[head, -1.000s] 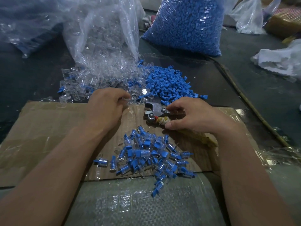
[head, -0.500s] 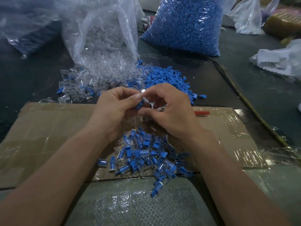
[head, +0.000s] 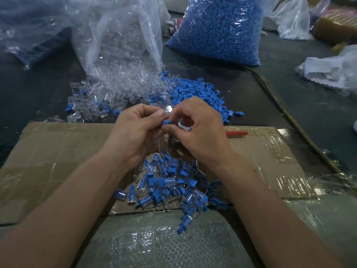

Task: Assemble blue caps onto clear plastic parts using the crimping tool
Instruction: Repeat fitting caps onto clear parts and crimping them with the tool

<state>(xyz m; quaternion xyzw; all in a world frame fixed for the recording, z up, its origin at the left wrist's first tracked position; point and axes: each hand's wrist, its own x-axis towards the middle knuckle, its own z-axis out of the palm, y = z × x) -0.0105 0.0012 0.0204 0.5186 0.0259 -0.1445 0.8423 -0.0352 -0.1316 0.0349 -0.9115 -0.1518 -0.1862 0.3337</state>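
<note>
Head view: both hands meet above the far edge of a cardboard sheet (head: pixel 58 151) lying on the tabletop (head: pixel 299 78). The left hand (head: pixel 135 130) has its grip pinched on a clear plastic part (head: pixel 167 110). The right hand (head: pixel 197 132) has its grip pinched on a blue cap (head: pixel 166 122) just below that part. The crimping tool (head: pixel 236 133) lies behind the right hand, mostly hidden, with its red handle showing. Assembled pieces (head: pixel 170 184) are heaped at the sheet's near edge. Loose blue caps (head: pixel 199 93) and loose clear parts (head: pixel 116 89) lie beyond its far edge.

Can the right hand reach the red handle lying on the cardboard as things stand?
Probably yes: the red handle lies uncovered just beside the right hand, though its fingers now pinch a blue cap.
</note>
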